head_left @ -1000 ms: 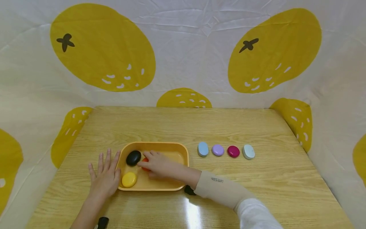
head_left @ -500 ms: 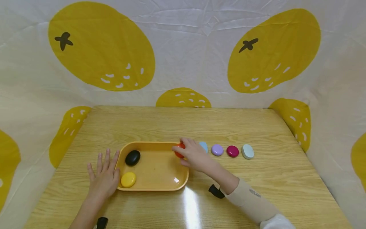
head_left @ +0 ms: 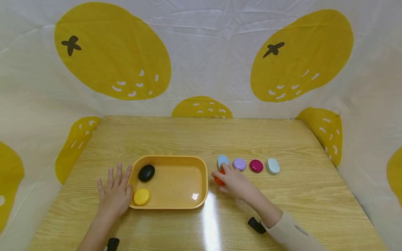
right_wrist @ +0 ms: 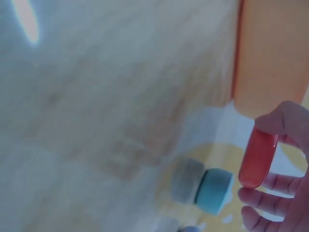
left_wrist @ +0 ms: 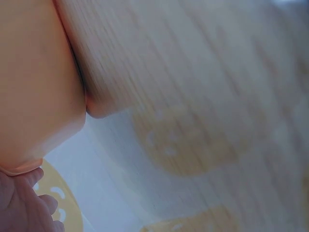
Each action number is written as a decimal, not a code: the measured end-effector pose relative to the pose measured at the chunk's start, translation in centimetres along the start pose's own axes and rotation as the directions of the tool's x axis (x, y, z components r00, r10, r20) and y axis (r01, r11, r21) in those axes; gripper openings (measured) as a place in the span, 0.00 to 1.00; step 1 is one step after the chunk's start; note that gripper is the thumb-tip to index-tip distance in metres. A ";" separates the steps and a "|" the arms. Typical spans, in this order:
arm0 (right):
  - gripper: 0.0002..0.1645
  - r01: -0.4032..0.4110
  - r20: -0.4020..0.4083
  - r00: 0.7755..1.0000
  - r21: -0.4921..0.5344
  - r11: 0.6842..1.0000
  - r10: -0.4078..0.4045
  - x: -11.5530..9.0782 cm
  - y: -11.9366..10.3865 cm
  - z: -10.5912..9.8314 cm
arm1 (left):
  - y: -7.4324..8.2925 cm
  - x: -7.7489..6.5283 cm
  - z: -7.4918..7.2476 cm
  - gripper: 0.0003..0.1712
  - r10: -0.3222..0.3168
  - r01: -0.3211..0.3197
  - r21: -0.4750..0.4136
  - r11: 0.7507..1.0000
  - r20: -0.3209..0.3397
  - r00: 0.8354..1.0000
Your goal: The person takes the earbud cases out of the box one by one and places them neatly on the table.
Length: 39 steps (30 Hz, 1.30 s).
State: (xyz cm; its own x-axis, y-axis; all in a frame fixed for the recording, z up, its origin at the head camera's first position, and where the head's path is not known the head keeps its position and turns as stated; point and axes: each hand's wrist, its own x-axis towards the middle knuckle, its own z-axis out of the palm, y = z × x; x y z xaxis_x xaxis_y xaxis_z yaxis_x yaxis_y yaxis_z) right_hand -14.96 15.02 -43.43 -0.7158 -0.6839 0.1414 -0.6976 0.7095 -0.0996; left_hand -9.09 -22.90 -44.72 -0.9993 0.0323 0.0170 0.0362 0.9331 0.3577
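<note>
In the head view my right hand [head_left: 233,183] pinches a glossy red rounded disc [head_left: 218,179] between thumb and fingers, just right of the tray. The right wrist view shows this disc edge-on and seemingly just off the table. Right behind it stands a light blue oval block [head_left: 222,160], partly covered by my fingers. My left hand [head_left: 114,195] lies flat with spread fingers at the left side of the orange tray [head_left: 169,208], its thumb side against the wall. Inside the tray are a black oval piece [head_left: 146,173] and a yellow disc [head_left: 141,197].
To the right of the blue block, a lilac disc [head_left: 239,164], a crimson disc [head_left: 256,166] and a pale mint block [head_left: 273,166] continue the row. A white cloth [head_left: 210,69] with yellow fruit prints hangs behind the wooden table [head_left: 201,136].
My right hand has lifted the red disc from inside the tray, carried it over the right rim and brought it in front of the blue block. My left hand has stayed put.
</note>
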 end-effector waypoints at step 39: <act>0.27 0.092 -0.010 0.996 -0.038 0.995 -0.092 4.8 -1.9 -2.5 | 0.0 0.2 -0.1 0.31 -0.008 0.008 -0.006 1.000 0.015 1.000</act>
State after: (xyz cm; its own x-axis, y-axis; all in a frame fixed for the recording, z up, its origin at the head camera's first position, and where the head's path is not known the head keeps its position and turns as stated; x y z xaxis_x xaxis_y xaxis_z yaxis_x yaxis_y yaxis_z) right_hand -16.95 10.81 -40.14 -0.6479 -0.7448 0.1595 -0.7588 0.6495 -0.0490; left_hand -9.26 -22.97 -44.64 -0.9995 0.0301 0.0001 0.0281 0.9310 0.3638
